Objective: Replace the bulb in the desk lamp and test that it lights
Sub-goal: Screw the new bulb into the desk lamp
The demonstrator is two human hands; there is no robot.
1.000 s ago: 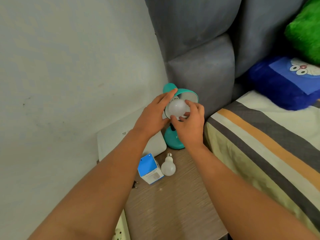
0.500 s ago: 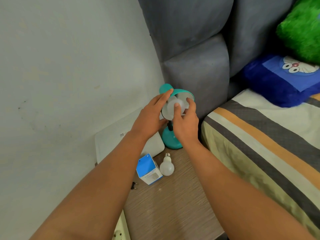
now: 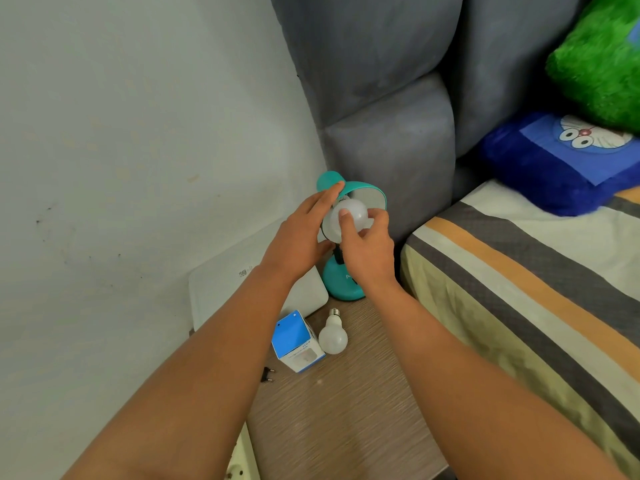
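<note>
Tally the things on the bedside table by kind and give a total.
Light bulbs: 2, one in the lamp, one lying on the table
Desk lamps: 1, teal
Bulb boxes: 1, blue and white
Flat white devices: 1
Black plugs: 1
Total: 6

Pretty soft, even daylight here, nothing harsh. Your forearms throw only faint shadows on the tabletop (image 3: 346,410), and the wall (image 3: 121,133) looks flat and evenly lit. No glare anywhere, even on the white bulb (image 3: 349,213) in the lamp. You've got wide-angle stretch at the edges, so your arms balloon toward the bottom corners. Slight motion blur softens the wood grain and the striped bed (image 3: 519,289). Colours stay punchy, though.
</note>
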